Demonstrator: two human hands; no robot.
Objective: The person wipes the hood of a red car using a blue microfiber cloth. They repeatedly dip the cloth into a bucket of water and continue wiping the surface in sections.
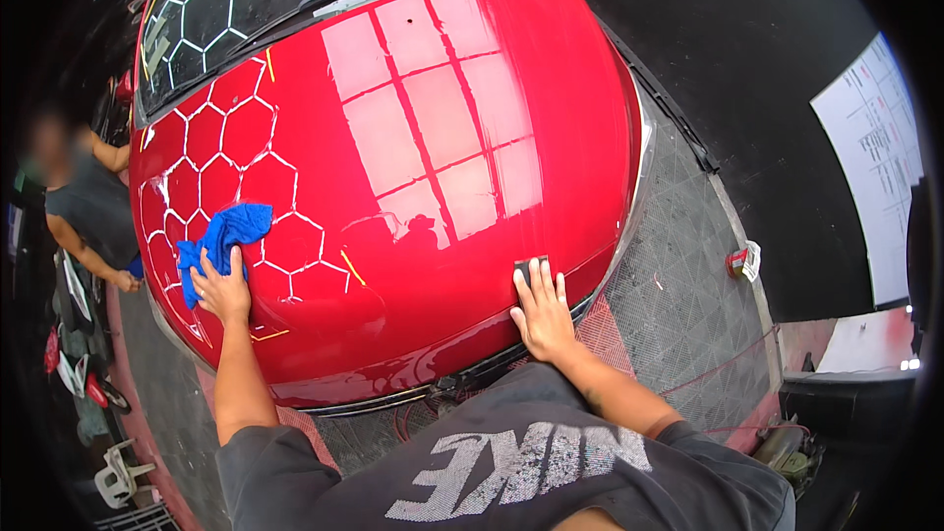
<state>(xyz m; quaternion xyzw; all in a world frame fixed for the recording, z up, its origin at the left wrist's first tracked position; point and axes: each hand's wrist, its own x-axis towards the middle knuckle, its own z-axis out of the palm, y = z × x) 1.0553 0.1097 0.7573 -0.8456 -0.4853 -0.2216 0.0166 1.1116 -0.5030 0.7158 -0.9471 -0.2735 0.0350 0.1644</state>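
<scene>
My left hand [224,290] rests on a crumpled blue cloth [236,226], its fingers gripping the cloth's near edge against the car hood's left side. Over on the right, near the front edge of the glossy red hood [580,167], my right hand [545,315] presses a small dark block-like pad [532,269] to the paint. The fingers lie extended over this pad and hide most of it. A streaky upright band shows on the paint just beyond it. Bright hexagon reflections [249,128] surround the cloth.
The windshield with a wiper [324,2] lies beyond the hood. At far left stands another person [93,202] beside the car. Grey grated floor tiles [678,265] run along the right, where a small red-and-white item [744,261] lies. A white plastic chair [123,472] is at lower left.
</scene>
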